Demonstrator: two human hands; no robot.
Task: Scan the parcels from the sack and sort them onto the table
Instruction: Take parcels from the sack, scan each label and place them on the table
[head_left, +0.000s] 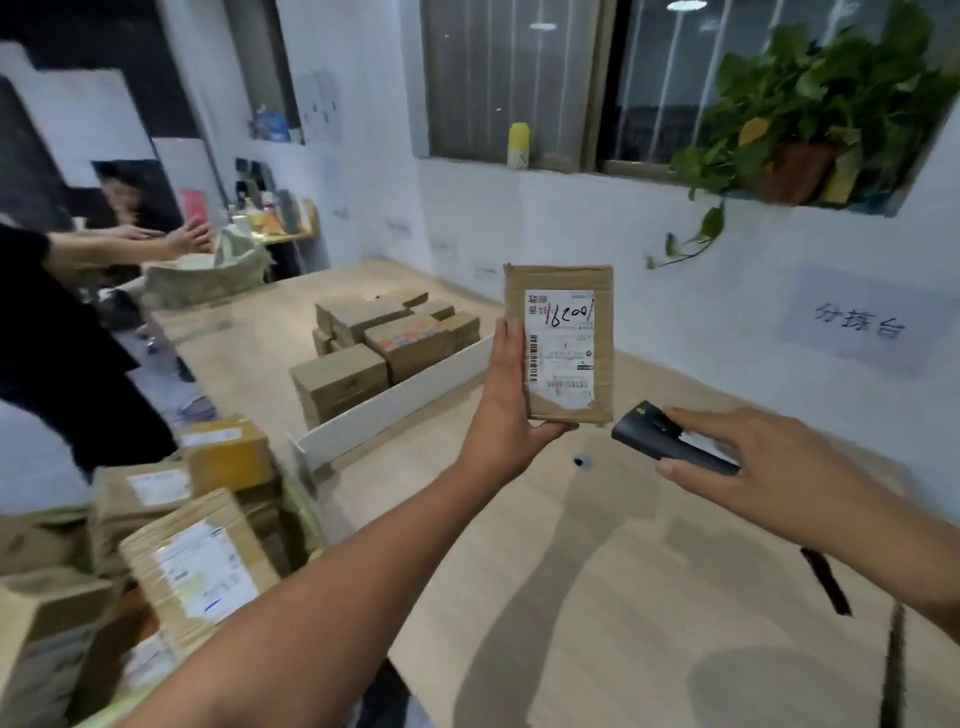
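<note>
My left hand (506, 395) grips a flat brown cardboard parcel (602, 338) upright above the table, its white shipping label with handwritten numbers facing me. My right hand (758, 457) holds a black handheld scanner (670, 439) just below and to the right of the parcel, its head pointing up-left toward the label. At the lower left, an open sack (296, 514) holds several more labelled cardboard parcels (197, 571). Sorted boxes (379, 338) stand in a cluster on the wooden table (571, 597) behind a white divider (395, 400).
Another person (62, 322) in dark clothes stands at the left, arms stretched toward a second sack (208, 270) at the table's far end. A paper sign (857, 322) hangs on the white wall at the right. A potted plant (810, 114) sits on the windowsill.
</note>
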